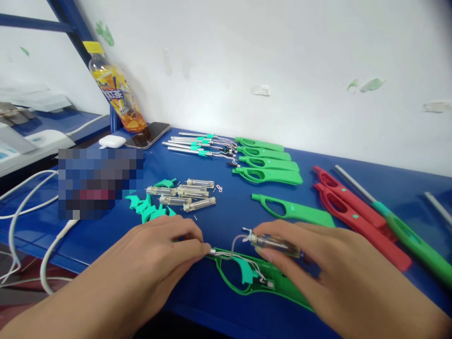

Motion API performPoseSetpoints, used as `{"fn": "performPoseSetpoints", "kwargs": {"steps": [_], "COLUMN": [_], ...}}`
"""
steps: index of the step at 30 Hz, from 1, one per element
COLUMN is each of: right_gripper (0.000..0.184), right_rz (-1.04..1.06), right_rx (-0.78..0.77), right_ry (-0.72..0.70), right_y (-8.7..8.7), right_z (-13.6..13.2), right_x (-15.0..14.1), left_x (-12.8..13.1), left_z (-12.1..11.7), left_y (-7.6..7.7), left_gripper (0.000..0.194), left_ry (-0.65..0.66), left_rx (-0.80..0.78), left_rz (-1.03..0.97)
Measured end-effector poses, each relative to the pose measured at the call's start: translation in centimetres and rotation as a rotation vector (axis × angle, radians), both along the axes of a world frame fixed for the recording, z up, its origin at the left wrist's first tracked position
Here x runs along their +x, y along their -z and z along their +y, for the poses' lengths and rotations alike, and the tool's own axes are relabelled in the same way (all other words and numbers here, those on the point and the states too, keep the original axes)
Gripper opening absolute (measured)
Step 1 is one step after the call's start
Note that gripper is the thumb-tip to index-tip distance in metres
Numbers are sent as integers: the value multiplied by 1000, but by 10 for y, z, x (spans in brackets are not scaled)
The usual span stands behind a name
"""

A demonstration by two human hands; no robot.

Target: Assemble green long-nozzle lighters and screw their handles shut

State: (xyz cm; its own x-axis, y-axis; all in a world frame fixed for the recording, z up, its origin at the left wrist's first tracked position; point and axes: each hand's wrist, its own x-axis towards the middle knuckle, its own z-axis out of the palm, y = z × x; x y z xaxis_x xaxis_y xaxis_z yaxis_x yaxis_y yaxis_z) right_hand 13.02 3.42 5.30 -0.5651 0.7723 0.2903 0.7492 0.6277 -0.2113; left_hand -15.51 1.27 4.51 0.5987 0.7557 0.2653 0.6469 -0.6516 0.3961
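My right hand [318, 263] pinches a clear lighter fuel tank [273, 245] above an opened green lighter shell [282, 278]. A thin soft tube [233, 245] curves from the tank's valve end down to the shell. Inside the shell lie white wires [243, 260], a teal trigger [247, 271] and a small igniter [267, 283]. At the shell's narrow end, the fingers of my left hand [162, 249] are closed on a small metal end piece [212, 252]; the rest of it is hidden behind the hand.
Several spare fuel tanks [201, 204] and teal triggers [146, 207] lie beyond my left hand. Green shells [270, 176] with wired metal rods [187, 149] are at the back. Red shells [367, 226] lie right. A drink bottle [116, 94] and phone [148, 135] stand back left.
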Motion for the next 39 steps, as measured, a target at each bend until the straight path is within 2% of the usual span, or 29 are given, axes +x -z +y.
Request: {"fn": "performPoseSetpoints", "kwargs": {"steps": [4, 15, 30, 35, 39], "right_gripper": [20, 21, 22, 21, 19], "right_rz": [-14, -25, -43, -41, -28], "right_rx": [0, 9, 5, -66, -214], "right_ry": [-1, 12, 19, 21, 6], "right_y": [1, 3, 6, 7, 6], "right_z": [0, 1, 1, -1, -2], "right_x": [0, 1, 1, 1, 1], "left_x": [1, 1, 1, -1, -2], "left_z": [0, 0, -3, -2, -3], "left_y": [-3, -3, 2, 3, 4], "left_gripper": [39, 42, 50, 49, 48], "left_ry": [-15, 30, 26, 32, 9], "left_rx": [-45, -11, -16, -39, -21], "left_rz": [8, 64, 81, 89, 92]}}
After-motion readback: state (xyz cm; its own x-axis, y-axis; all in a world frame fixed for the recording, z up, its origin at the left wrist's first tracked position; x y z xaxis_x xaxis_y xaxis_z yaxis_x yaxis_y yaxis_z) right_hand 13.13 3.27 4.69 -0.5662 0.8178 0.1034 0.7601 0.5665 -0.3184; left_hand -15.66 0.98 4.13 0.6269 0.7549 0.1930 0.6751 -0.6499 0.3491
